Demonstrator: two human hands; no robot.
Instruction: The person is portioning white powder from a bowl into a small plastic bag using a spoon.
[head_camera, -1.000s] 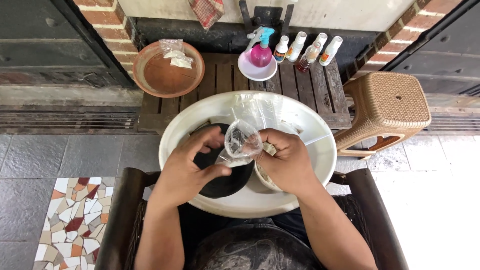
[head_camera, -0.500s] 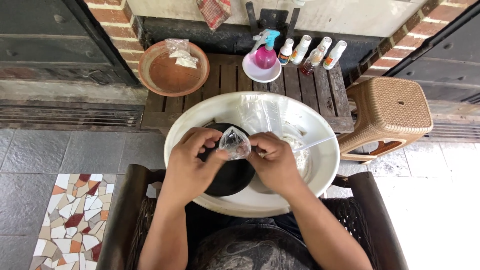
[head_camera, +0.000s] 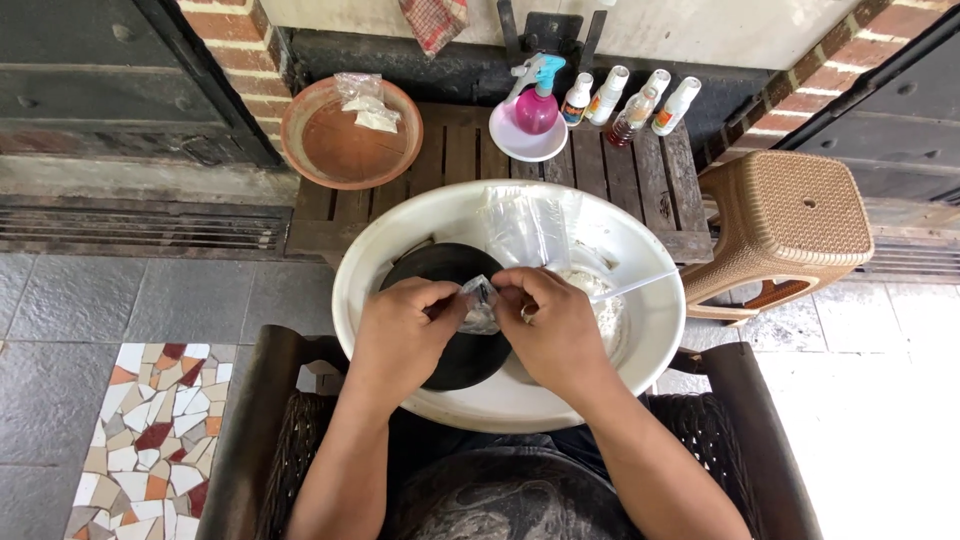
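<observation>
Both of my hands pinch a small clear plastic bag over a big white basin on my lap. My left hand grips the bag's left side. Holding its right side is my right hand, which has a ring on one finger. Under my hands a black round dish lies inside the basin. More clear plastic bags lie at the basin's far side, and a thin white stick rests to the right over a pale powdery heap.
A wooden slat table beyond the basin carries a brown clay bowl with small packets, a pink spray bottle in a white dish, and several small bottles. A tan plastic stool stands right. Brown chair arms flank me.
The bag was held up open and puffed between my hands; now it is crumpled small and lower, pinched tightly between my fingertips over the black dish.
</observation>
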